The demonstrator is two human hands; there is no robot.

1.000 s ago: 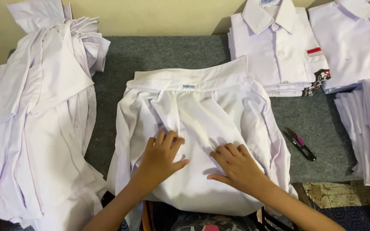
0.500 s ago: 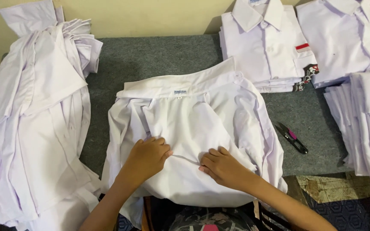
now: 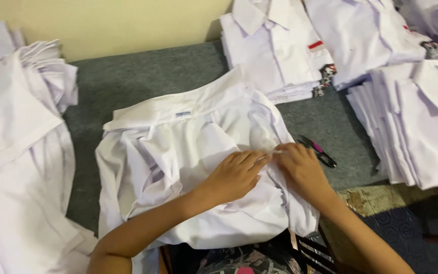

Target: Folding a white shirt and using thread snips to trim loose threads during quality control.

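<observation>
Far left: loose heap of white shirts [image 3: 21, 167], unfolded, draped over the table's left edge; we see no real change there vs earlier pics, only the view has swung. Centre: white shirt [image 3: 188, 167] lies spread on the grey table [image 3: 143, 76], collar toward the far side, near hem at the person's lap. Change vs 1.0 s ago: then both hands lay flat, fingers splayed, pressing the cloth at the near-centre; at 0.5 s ago they had curled. Now they have shifted right & met on the shirt's right half. Left hand [image 3: 236, 175]: fingers curled, tips pinching a fold of fabric. Right hand [image 3: 302, 170]: fingers clenched on the same bit of cloth, just beside the left, tips touching or nearly so; what exactly sits between the tips we cannot tell, too small. We judge smoothing is over & fine work at one spot of the shirt is in hand. Right of hands: small snips, pink/black [image 3: 318, 151], on the table just beside the right hand, untouched. Far right: folded shirt stacks [image 3: 416, 122] & two more far-centre [image 3: 275, 56], same places as before.
</observation>
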